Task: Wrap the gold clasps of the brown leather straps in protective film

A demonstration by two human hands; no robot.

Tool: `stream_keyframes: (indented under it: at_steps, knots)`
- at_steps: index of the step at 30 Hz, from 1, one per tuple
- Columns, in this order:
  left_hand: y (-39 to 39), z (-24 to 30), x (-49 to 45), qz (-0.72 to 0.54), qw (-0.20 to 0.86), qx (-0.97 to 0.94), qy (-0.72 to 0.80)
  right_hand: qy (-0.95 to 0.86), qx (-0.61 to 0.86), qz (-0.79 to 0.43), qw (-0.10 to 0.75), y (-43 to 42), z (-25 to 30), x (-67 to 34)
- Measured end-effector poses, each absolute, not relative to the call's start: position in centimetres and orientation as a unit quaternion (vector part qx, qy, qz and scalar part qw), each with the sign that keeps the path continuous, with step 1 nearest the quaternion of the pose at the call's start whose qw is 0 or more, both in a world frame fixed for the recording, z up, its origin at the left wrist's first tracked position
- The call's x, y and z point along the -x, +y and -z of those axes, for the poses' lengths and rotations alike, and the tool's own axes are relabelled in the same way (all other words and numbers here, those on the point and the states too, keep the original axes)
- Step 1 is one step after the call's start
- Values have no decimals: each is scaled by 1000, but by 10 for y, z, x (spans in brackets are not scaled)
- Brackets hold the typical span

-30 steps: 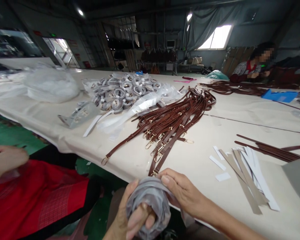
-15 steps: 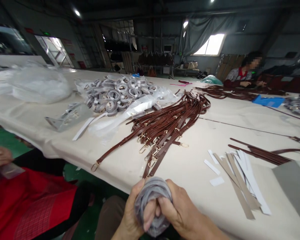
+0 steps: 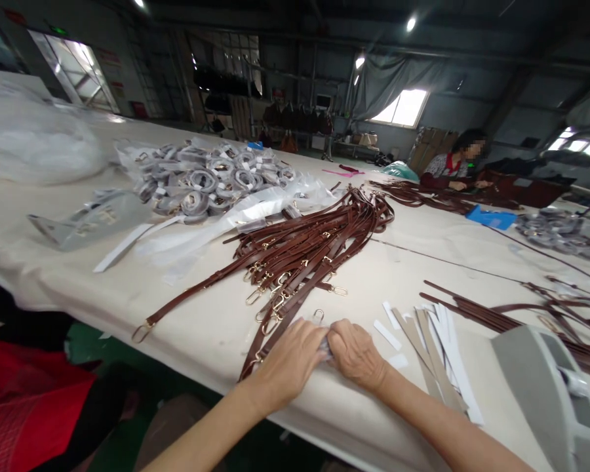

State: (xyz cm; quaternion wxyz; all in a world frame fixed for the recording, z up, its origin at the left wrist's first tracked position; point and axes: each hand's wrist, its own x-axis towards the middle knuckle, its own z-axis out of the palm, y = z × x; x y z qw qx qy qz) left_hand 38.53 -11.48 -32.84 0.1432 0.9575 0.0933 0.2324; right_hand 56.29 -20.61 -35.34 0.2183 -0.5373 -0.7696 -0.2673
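Note:
My left hand (image 3: 295,357) and my right hand (image 3: 356,351) are close together above the table's near edge, fingers curled. Both are closed on a plastic-wrapped strap coil (image 3: 325,349), a grey bundle that shows only as a small patch between them; the fingers hide the rest. Just beyond the knuckles lies a fan of brown leather straps (image 3: 305,246) with gold clasps at their near ends. One gold ring (image 3: 318,316) shows right above the hands. Strap ends pass beside and partly behind my left hand.
Wrapped coils (image 3: 199,180) are heaped behind the straps, with a clear plastic bag (image 3: 34,141) at far left. Paper strips (image 3: 445,354) lie to the right, near a grey tape dispenser (image 3: 535,387). A person in red (image 3: 39,400) sits at left; another person (image 3: 455,170) works across the table.
Both hands have moved forward from the table's edge to over the tabletop with the wrapped strap coil. Fingers now cover most of it. The view has shifted right.

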Motion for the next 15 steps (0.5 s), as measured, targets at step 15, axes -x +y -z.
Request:
stream_keyframes:
  at_steps: [15]
  knots:
    - [-144, 372, -367, -310, -15, -949, 62, -858, 467, 135, 162, -252, 340, -582]
